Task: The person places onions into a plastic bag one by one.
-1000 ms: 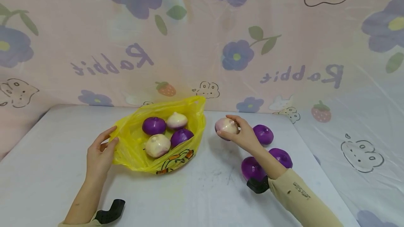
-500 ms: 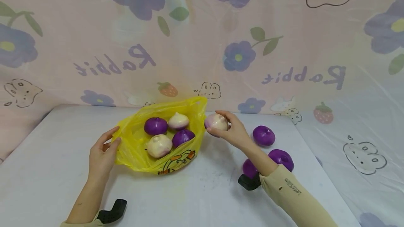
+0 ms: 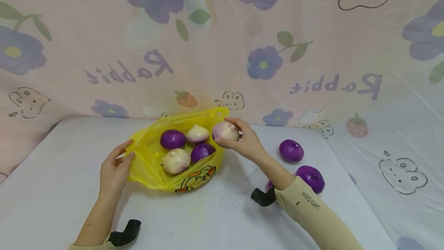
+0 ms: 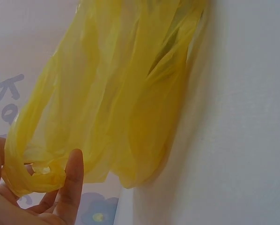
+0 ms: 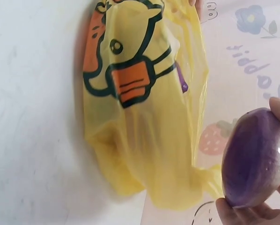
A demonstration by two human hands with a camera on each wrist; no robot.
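My left hand [image 3: 114,171] pinches the left edge of a yellow plastic bag [image 3: 140,165], whose mouth faces me. In the left wrist view the bag's handle loop [image 4: 41,180] hangs over the fingers. Inside lie two purple onions, one at the back left [image 3: 172,139], and two whitish ones, one at the front [image 3: 176,161]. My right hand [image 3: 249,144] grips a white-and-purple onion [image 3: 225,133] between thumb and fingers, raised at the bag's right rim. The right wrist view shows this onion's purple side [image 5: 252,159] beside the bag's printed wall [image 5: 163,136].
Right of the bag, a purple onion [image 3: 291,151] and another nearer one [image 3: 311,179] rest on the white table [image 3: 208,219]. A third is mostly hidden behind the right forearm. A printed cloth [image 3: 215,49] hangs along the table's back edge.
My right hand has carried the white-and-purple onion leftward and slightly up, from the table's right side to the bag's rim. The left hand keeps its grip on the bag.
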